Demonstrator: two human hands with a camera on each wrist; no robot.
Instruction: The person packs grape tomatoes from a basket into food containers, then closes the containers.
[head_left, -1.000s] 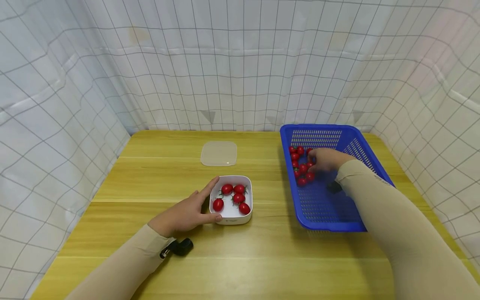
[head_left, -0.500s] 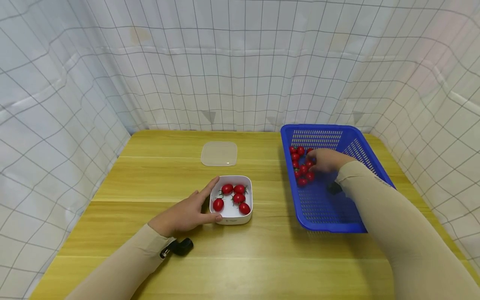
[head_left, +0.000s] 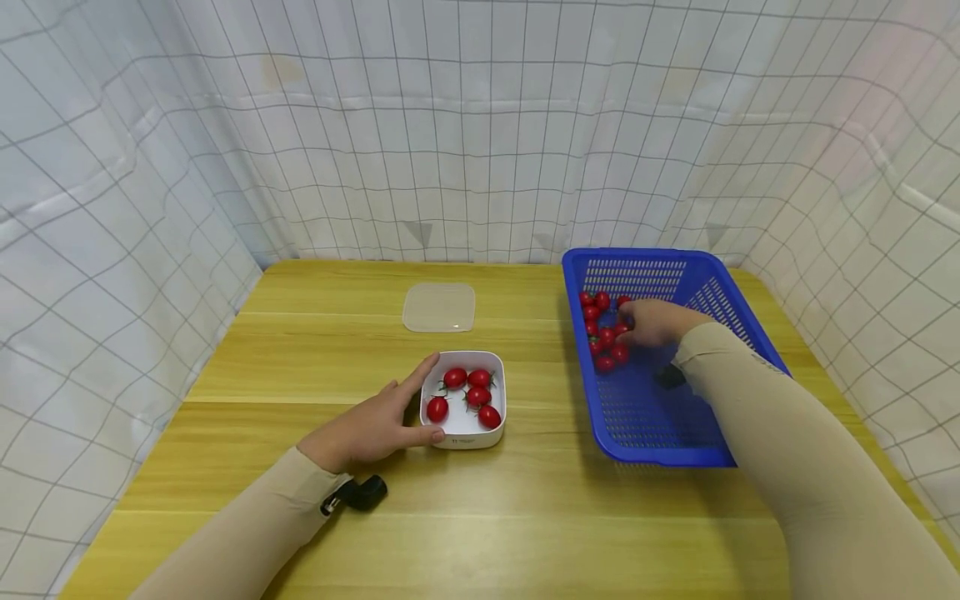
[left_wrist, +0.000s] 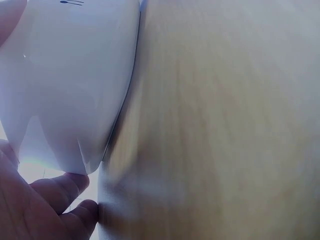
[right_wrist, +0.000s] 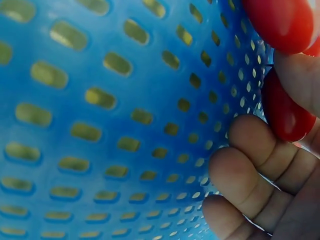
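Note:
My left hand (head_left: 375,427) spans the left side of a white, square food container (head_left: 465,442), thumb on its near wall and index finger at its far left corner. Several red cherry tomatoes (head_left: 477,397) with green stems lie inside it. In the left wrist view, fingertips (left_wrist: 76,182) touch the container's wall (left_wrist: 70,95). My right hand (head_left: 654,322) reaches into a blue basket (head_left: 595,404), beside a cluster of cherry tomatoes (head_left: 606,337) along its left side. The right wrist view shows a cherry tomato (right_wrist: 284,112) between thumb and curled fingers.
A flat, translucent lid (head_left: 439,307) lies behind the food container on the wooden table (head_left: 315,358). The basket's raised rim surrounds the right hand. White gridded curtains (head_left: 480,167) enclose the table at the back and both sides.
My right hand has shifted very slightly to the right inside the basket, and a cherry tomato by its fingertips has moved a little. The left hand and the food container stay in place.

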